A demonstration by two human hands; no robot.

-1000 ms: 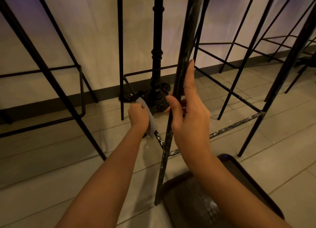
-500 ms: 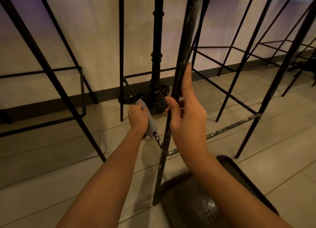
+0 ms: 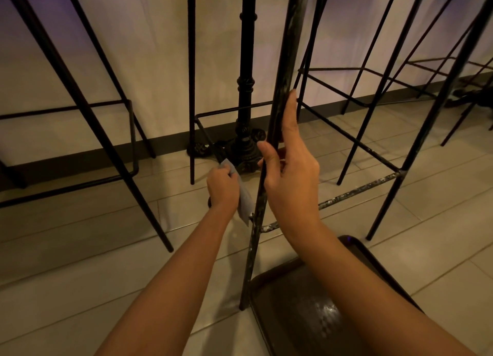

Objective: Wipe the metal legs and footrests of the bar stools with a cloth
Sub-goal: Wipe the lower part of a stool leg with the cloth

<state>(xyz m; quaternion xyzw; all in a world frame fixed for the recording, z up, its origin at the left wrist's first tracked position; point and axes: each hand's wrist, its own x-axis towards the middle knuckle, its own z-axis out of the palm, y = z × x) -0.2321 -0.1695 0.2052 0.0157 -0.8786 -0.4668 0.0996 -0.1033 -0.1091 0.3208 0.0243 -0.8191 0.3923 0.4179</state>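
Observation:
A black metal bar stool stands right in front of me, and its near leg (image 3: 280, 94) runs from top centre down to the floor. My right hand (image 3: 289, 174) is wrapped around this leg at mid height, fingers pointing up along it. My left hand (image 3: 222, 186) is closed on a small grey cloth (image 3: 244, 201) pressed on the stool's left footrest bar, which is mostly hidden behind the hand. The front footrest bar (image 3: 354, 193) runs right, its paint chipped and speckled.
More black bar stools stand to the left (image 3: 88, 115) and right (image 3: 437, 94). An ornate cast-iron table pedestal (image 3: 246, 131) rises by the wall behind my hands. A dark brown seat or tray (image 3: 306, 310) lies low at the bottom right on the tiled floor.
The view has shifted slightly. My left hand with the cloth has slid a little down along the footrest bar towards the near leg. The right hand keeps its grip on the leg.

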